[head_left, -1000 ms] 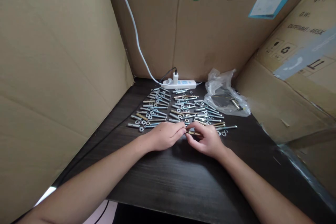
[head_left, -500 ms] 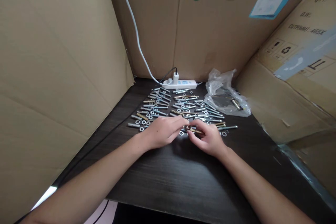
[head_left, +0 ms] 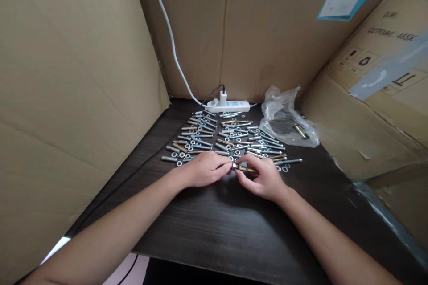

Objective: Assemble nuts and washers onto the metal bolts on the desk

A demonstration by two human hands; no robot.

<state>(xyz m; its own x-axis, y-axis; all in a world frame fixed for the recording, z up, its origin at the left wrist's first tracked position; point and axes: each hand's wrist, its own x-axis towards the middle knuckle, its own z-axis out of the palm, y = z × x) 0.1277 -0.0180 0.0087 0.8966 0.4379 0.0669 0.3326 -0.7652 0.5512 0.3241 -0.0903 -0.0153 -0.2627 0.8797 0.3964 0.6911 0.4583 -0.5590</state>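
Note:
My right hand (head_left: 265, 178) is closed, thumb and fingers pinching a brass-coloured expansion bolt (head_left: 246, 169) that lies sideways just above the table. At the bolt's left end a silver hex nut (head_left: 234, 166) shows between my two hands. My left hand (head_left: 207, 170) is closed too, its fingertips pinched at that nut; the fingers' undersides are hidden. Right behind my hands lie rows of loose metal parts: silver bolts (head_left: 202, 146), metal sleeves (head_left: 169, 159), and nuts and washers such as the flat washer (head_left: 285, 169) by my right hand.
A white power strip (head_left: 230, 107) with a plugged-in charger stands at the back of the dark table (head_left: 214, 227). A clear plastic bag (head_left: 284, 120) lies at the back right. Cardboard walls (head_left: 83, 75) enclose three sides. A black cable (head_left: 133, 177) runs along the left.
The nut end of the bolt now shows between my hands, where fingers covered more of it. Both hands have shifted slightly left, and the camera view has moved a little.

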